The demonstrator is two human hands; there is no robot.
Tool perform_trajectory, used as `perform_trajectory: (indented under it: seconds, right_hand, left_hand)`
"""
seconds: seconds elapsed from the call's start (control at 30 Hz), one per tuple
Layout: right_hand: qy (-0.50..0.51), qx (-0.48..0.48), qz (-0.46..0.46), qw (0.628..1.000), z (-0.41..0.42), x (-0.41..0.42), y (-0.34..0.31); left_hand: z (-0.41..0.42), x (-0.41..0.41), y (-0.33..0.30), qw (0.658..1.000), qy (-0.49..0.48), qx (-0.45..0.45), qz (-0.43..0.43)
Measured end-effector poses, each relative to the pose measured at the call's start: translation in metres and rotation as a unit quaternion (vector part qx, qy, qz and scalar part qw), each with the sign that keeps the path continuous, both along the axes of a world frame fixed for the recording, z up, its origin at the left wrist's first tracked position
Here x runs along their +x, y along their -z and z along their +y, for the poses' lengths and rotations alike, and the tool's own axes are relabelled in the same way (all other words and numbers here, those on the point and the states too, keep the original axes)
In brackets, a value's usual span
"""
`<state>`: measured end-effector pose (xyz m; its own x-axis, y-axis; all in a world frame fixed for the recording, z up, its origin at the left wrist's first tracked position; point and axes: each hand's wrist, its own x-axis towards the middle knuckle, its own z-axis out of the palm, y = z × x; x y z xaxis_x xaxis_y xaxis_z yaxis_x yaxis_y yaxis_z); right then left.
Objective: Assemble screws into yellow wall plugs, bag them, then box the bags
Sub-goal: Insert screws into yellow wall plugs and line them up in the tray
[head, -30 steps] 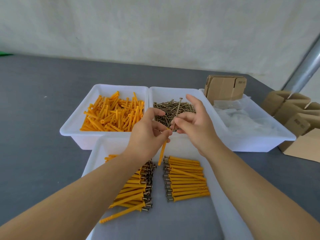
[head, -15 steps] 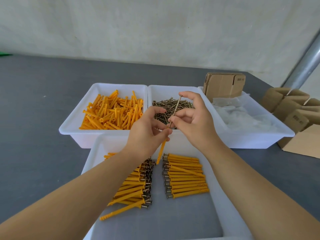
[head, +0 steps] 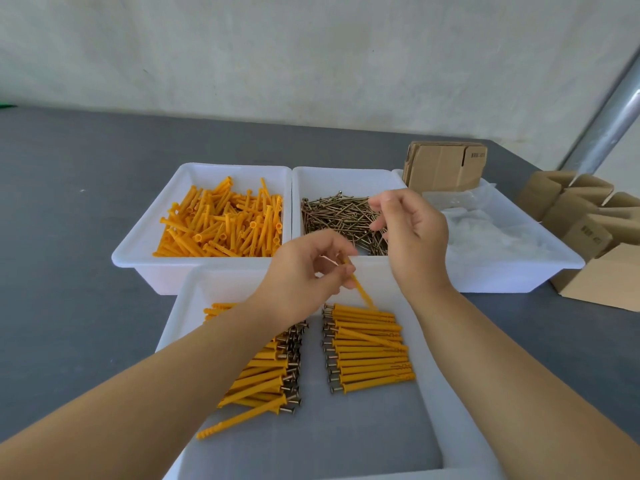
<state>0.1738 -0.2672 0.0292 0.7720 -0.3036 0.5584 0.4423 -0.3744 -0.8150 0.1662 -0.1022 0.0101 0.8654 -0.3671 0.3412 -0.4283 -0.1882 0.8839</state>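
left hand (head: 304,271): bare, no glove | right hand (head: 414,237): bare | forearms: bare, no sleeves in view

Grey table (head: 69,237), matte, filling most of the view; far edge meeting a pale, mottled wall (head: 311,57). Small white speck on the surface toward the left edge. Four white plastic trays, all rectangular w/ rolled rims. Three in a row across the table's middle, long sides touching: left tray (head: 138,237), middle tray (head: 346,174), right tray (head: 540,271). Fourth, the near tray (head: 173,327), at the near edge, its far rim just beside the front walls of the left and middle ones. Metal pole (head: 606,112), dull silver, slanting up past the far right corner. Bit of sth green (head: 7,106) at the far left edge, too cropped to identify.
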Motion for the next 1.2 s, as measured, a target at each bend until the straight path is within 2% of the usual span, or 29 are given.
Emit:
perform_trajectory:
  seconds: [0.1, 0.2, 0.3, 0.4, 0.47, 0.57, 0.6, 0.7, 0.77, 0.83, 0.93, 1.0, 1.13, 1.17, 1.2]
  right_hand:
    - [0.005, 0.003, -0.002, 1.000, 0.000, 0.001, 0.000]
    - [0.005, 0.005, 0.002, 1.000, -0.001, 0.003, 0.001]
    - [0.000, 0.009, -0.001, 1.000, -0.001, 0.003, 0.002]
    - [-0.003, -0.002, -0.005, 1.000, -0.001, 0.004, 0.004]
    - [-0.006, -0.006, -0.002, 1.000, -0.001, 0.005, 0.004]
    - [-0.009, -0.009, 0.005, 1.000, -0.002, 0.004, 0.006]
    - [-0.009, -0.010, 0.007, 1.000, -0.002, 0.004, 0.006]
    - [0.001, -0.023, 0.007, 1.000, -0.002, 0.005, 0.006]
    - [0.009, -0.039, 0.022, 0.999, -0.003, 0.007, 0.008]
    - [0.007, -0.076, 0.053, 0.996, -0.005, 0.011, 0.011]
    - [-0.009, -0.166, 0.142, 0.976, -0.006, 0.021, 0.016]
    - [-0.015, -0.244, 0.226, 0.943, -0.004, 0.030, 0.016]
    - [-0.063, -0.358, 0.345, 0.865, 0.010, 0.051, -0.001]
    - [-0.094, -0.393, 0.372, 0.836, 0.015, 0.057, -0.004]
    - [-0.123, -0.446, 0.401, 0.790, 0.020, 0.062, -0.008]
  left_hand:
    - [-0.008, -0.003, 0.006, 0.999, -0.008, 0.026, 0.020]
    - [-0.016, -0.002, 0.013, 0.988, -0.029, 0.125, -0.081]
    - [-0.018, -0.003, 0.026, 0.933, 0.002, 0.283, -0.222]
    - [-0.017, -0.002, 0.033, 0.843, -0.011, 0.386, -0.375]
    - [-0.016, -0.003, 0.032, 0.812, -0.010, 0.413, -0.412]
    - [-0.015, -0.002, 0.034, 0.783, -0.002, 0.457, -0.423]
    - [-0.014, -0.002, 0.033, 0.785, -0.008, 0.454, -0.421]
    - [-0.011, 0.001, 0.022, 0.846, -0.038, 0.357, -0.395]
    - [-0.006, 0.007, 0.009, 0.871, -0.105, 0.294, -0.380]
    - [0.007, 0.019, 0.001, 0.876, -0.201, 0.282, -0.337]
    - [0.038, 0.038, 0.001, 0.873, -0.299, 0.340, -0.183]
    - [0.050, 0.045, 0.004, 0.877, -0.293, 0.368, -0.103]
    - [0.050, 0.053, 0.008, 0.879, -0.253, 0.397, -0.074]
    - [0.051, 0.054, 0.009, 0.880, -0.248, 0.399, -0.073]
    - [0.053, 0.055, 0.009, 0.880, -0.245, 0.401, -0.073]
